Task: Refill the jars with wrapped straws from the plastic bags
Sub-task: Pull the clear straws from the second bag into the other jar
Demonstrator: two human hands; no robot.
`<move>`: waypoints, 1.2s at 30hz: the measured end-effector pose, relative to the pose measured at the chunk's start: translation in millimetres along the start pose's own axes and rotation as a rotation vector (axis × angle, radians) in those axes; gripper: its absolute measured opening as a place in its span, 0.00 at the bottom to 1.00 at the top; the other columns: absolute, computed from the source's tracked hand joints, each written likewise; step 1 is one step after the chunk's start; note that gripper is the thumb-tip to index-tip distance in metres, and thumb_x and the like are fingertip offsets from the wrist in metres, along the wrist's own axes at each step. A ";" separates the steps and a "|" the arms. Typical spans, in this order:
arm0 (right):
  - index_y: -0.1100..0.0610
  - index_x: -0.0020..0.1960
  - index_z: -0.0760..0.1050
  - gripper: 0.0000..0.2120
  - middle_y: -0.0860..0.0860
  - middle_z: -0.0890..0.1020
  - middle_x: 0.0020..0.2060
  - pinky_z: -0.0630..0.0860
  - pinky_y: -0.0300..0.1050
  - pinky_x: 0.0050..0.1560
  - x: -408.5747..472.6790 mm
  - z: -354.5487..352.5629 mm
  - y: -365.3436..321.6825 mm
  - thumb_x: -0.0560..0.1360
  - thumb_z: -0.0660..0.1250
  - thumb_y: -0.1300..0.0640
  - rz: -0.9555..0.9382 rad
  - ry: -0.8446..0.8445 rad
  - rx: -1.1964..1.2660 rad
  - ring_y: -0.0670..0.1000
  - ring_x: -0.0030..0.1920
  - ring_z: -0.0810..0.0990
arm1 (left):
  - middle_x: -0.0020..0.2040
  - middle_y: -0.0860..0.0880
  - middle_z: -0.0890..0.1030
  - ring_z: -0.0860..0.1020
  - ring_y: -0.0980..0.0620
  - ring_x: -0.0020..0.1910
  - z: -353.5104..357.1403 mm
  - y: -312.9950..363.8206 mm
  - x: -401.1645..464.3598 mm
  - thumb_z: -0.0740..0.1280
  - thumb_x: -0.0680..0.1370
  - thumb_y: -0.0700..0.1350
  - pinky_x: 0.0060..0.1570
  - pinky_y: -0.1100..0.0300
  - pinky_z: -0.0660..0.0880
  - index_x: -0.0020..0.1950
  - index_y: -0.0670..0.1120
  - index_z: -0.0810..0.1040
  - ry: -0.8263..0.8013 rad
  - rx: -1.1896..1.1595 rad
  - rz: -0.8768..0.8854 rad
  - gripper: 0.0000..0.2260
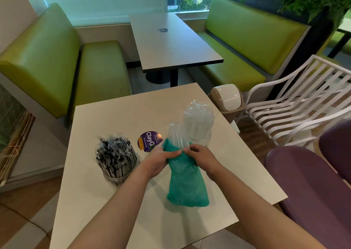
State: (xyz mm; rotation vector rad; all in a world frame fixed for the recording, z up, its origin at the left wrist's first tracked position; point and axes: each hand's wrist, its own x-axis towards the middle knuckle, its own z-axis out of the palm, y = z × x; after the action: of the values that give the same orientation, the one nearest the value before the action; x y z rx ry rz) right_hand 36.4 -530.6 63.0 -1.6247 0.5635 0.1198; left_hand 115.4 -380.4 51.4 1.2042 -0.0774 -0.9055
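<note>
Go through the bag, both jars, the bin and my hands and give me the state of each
Green bag: open at top, clear straws sticking out
Left jar: full of black straws
Right jar: full of clear straws
Bin: lid shut
Left hand: gripping bag
Right hand: gripping bag

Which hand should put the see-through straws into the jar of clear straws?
Probably the right hand. It sits nearer the clear straw jar, and its fingers already touch the clear wrapped straws poking from the green plastic bag. The left hand grips the bag's mouth and can steady it.
</note>
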 end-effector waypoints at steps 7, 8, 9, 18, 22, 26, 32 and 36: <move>0.54 0.58 0.78 0.11 0.50 0.84 0.51 0.76 0.46 0.52 0.7 -0.2 -5.4 0.77 0.67 0.53 0.059 -0.059 -0.009 0.50 0.52 0.81 | 0.57 0.43 0.83 0.82 0.44 0.56 2.8 -8.5 3.6 0.76 0.69 0.49 0.60 0.47 0.77 0.65 0.43 0.75 0.111 0.027 -0.018 0.26; 0.55 0.58 0.78 0.11 0.50 0.84 0.51 0.76 0.46 0.52 0.6 0.3 -6.2 0.77 0.67 0.53 0.057 -0.060 -0.018 0.50 0.52 0.81 | 0.57 0.44 0.84 0.82 0.44 0.56 3.4 -8.5 4.3 0.77 0.68 0.51 0.60 0.46 0.77 0.64 0.43 0.76 0.122 0.043 -0.018 0.28; 0.55 0.58 0.78 0.11 0.51 0.83 0.51 0.77 0.46 0.52 0.3 0.4 -7.1 0.77 0.67 0.53 0.054 -0.063 -0.027 0.50 0.52 0.81 | 0.56 0.44 0.84 0.82 0.44 0.56 4.0 -8.1 5.3 0.78 0.67 0.53 0.61 0.45 0.77 0.64 0.43 0.76 0.131 0.059 -0.021 0.29; 0.57 0.59 0.73 0.12 0.52 0.81 0.52 0.76 0.40 0.43 0.3 -2.9 -13.8 0.78 0.67 0.53 -0.020 -0.001 -0.033 0.48 0.49 0.80 | 0.52 0.45 0.85 0.84 0.46 0.50 7.6 -2.2 8.7 0.76 0.71 0.55 0.55 0.48 0.80 0.60 0.44 0.78 0.239 0.200 0.039 0.22; 0.55 0.58 0.75 0.10 0.50 0.81 0.52 0.74 0.40 0.51 -0.6 -12.3 -33.2 0.78 0.66 0.53 -0.178 0.119 -0.074 0.48 0.54 0.79 | 0.51 0.48 0.83 0.83 0.50 0.49 12.0 0.8 12.4 0.73 0.73 0.57 0.49 0.55 0.81 0.59 0.48 0.77 0.350 0.390 0.090 0.19; 0.55 0.59 0.73 0.09 0.49 0.79 0.53 0.75 0.40 0.51 -6.5 -25.7 -63.4 0.80 0.64 0.54 -0.310 0.236 -0.068 0.48 0.52 0.78 | 0.50 0.49 0.81 0.80 0.50 0.49 17.3 2.5 18.3 0.71 0.75 0.56 0.48 0.56 0.77 0.60 0.47 0.76 0.421 0.579 0.133 0.19; 0.51 0.54 0.69 0.07 0.52 0.79 0.47 0.79 0.48 0.47 -18.8 -39.1 -97.9 0.80 0.61 0.49 -0.511 0.467 -0.067 0.54 0.47 0.78 | 0.52 0.49 0.79 0.77 0.52 0.47 23.1 1.0 23.9 0.70 0.76 0.53 0.36 0.64 0.70 0.63 0.45 0.74 0.459 0.675 0.127 0.19; 0.50 0.55 0.68 0.08 0.52 0.78 0.47 0.78 0.38 0.42 -17.7 -36.7 -98.2 0.80 0.61 0.48 -0.549 0.495 -0.120 0.52 0.46 0.79 | 0.51 0.49 0.79 0.77 0.52 0.48 22.9 0.2 23.4 0.70 0.76 0.54 0.39 0.62 0.71 0.64 0.45 0.74 0.462 0.654 0.120 0.20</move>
State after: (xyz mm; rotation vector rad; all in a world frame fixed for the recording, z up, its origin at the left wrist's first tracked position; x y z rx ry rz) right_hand 53.5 -557.8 164.3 -1.8798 0.4645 -0.6810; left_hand 119.4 -413.0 51.4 1.9708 -0.0745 -0.4802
